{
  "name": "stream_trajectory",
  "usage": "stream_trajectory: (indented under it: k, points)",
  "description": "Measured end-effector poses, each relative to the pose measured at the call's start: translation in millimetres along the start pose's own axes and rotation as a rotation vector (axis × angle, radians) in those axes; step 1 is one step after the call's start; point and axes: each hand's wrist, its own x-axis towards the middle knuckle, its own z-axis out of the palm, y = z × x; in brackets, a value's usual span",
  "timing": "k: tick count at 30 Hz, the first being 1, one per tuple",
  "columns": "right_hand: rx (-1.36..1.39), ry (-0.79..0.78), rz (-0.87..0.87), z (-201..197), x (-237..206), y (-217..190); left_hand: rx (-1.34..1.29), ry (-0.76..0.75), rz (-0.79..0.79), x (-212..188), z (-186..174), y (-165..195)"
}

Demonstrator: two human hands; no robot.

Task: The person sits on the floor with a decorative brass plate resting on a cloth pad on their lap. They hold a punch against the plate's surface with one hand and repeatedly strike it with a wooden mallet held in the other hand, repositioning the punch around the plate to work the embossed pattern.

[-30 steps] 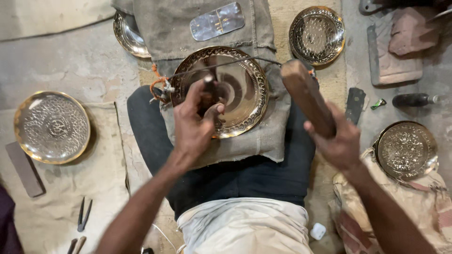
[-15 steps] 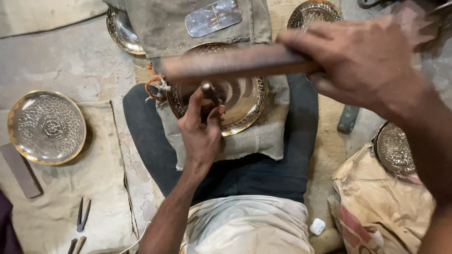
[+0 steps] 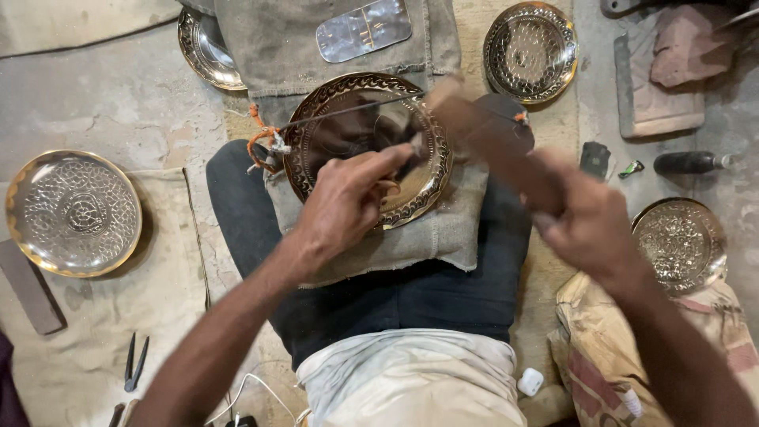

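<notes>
The left hand [image 3: 348, 202] sits near the centre of the view, its fingers pinched around a thin metal punch [image 3: 411, 150] whose tip rests on the brass plate [image 3: 368, 146]. That plate lies flat on a grey cloth pad [image 3: 443, 233] across the person's lap, just above the dark trousers [image 3: 411, 296], with a bit of orange cord [image 3: 262, 141] at its 9 o'clock edge. A thin wire crosses the plate's upper half.

The right hand [image 3: 593, 225], at 3 o'clock from the plate, is clenched around the lower end of a wooden mallet [image 3: 490, 138]. The mallet is blurred; its head lies over the plate's 2 o'clock rim, close to the top of the punch, and whether the two touch cannot be told.

Around the lap, on the floor, lie other embossed plates: one at 9 o'clock on a pale cloth [image 3: 73, 212], one at 12 o'clock partly under sacking [image 3: 207, 49], one at 1 o'clock [image 3: 530, 51], and one at 3 o'clock [image 3: 680, 243] resting on a tan sack [image 3: 601, 356]. A shiny metal sheet [image 3: 364, 30] lies on the sacking at 12 o'clock. A dark-handled tool [image 3: 689, 163] lies at 3 o'clock, near a flat stone block [image 3: 656, 87]. Small pliers [image 3: 134, 362] lie at 8 o'clock, and a flat grey bar [image 3: 30, 286] sits at the left edge.
</notes>
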Motion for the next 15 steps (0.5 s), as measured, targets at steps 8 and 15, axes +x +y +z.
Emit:
stream_trajectory:
  k: [8,15]
  points:
    - [0.184,0.333,0.014,80,-54,15,0.114,-0.383,0.214,33,-19,12]
    - [0.110,0.440,-0.184,91,-45,33,0.285,-0.566,0.334,34,-15,15]
